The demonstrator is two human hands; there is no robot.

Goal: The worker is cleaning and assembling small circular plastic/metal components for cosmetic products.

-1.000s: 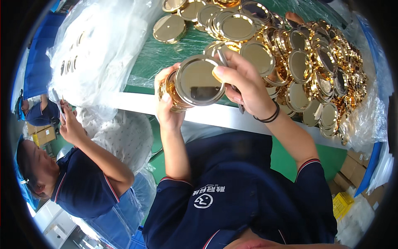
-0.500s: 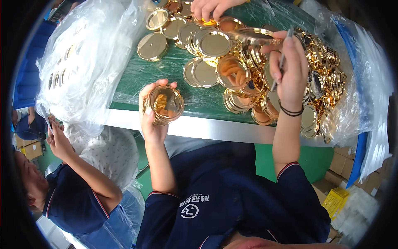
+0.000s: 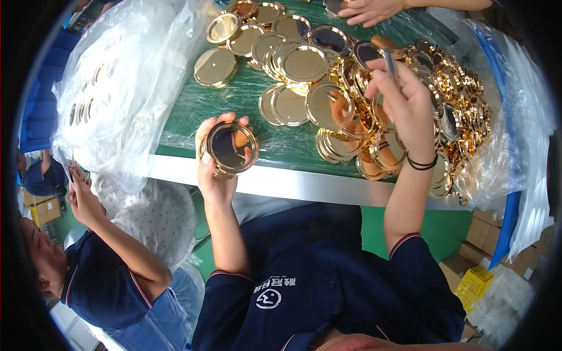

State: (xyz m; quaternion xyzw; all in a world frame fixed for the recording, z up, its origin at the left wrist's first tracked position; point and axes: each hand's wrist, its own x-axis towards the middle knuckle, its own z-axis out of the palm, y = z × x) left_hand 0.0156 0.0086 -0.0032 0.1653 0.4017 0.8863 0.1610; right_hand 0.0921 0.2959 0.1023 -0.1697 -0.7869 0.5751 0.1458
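My left hand [image 3: 212, 169] is wrapped round a short stack of shiny gold round lids [image 3: 227, 147], held up in front of the table edge. The top lid faces upward and mirrors the surroundings. Over the right part of the loose gold lids [image 3: 304, 62] is my right hand [image 3: 407, 102], gripping a slim grey pen-like tool [image 3: 390, 67] that sticks up between its fingers. A dark-reflecting lid [image 3: 367, 52] lies just beyond those fingertips; I cannot tell whether they touch it.
Plastic film covers the green table [image 3: 187, 111], which has a metal front edge [image 3: 293, 183]. A clear bag of lids [image 3: 111, 88] stands left. A co-worker's hand [image 3: 372, 10] reaches in at the far side. Another person [image 3: 111, 281] works at my left. Cartons [image 3: 483, 234] stand right.
My right hand no longer holds up the lid it had and is lower, over the pile. The stack in my left hand shows a darker reflection. The co-worker's hand across the table has moved right.
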